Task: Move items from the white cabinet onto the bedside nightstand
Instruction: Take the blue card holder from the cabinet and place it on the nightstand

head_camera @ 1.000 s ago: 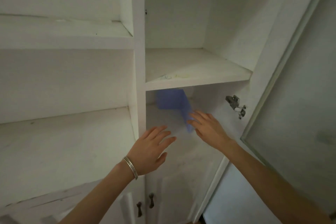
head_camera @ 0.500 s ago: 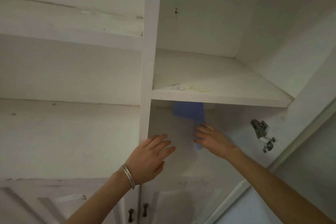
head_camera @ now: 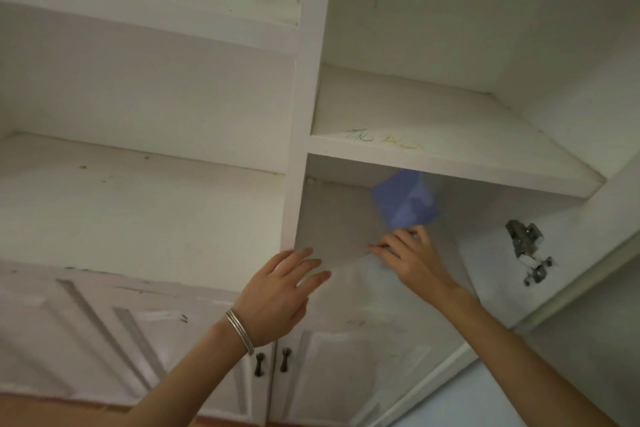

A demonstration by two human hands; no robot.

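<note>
Head view: your right hand [head_camera: 412,263] reaches into the lower right compartment of the white cabinet [head_camera: 304,114], fingertips at the bottom edge of the blue item [head_camera: 403,199], which sits tilted just under the shelf [head_camera: 450,165]. Blur prevents confirming a grip. Your left hand [head_camera: 280,295], bracelet [head_camera: 239,331] on the wrist, hovers with fingers spread and straight, holding nothing, near the central divider.

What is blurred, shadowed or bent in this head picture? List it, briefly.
Head view: the light is dim and flat, with no glare. Head view: the blue item is smeared and soft-edged, while the left hand and right hand look sharper. Head view: the compartment under the shelf lies in shadow. Head view: the wide-angle lens slants the cabinet divider.
</note>
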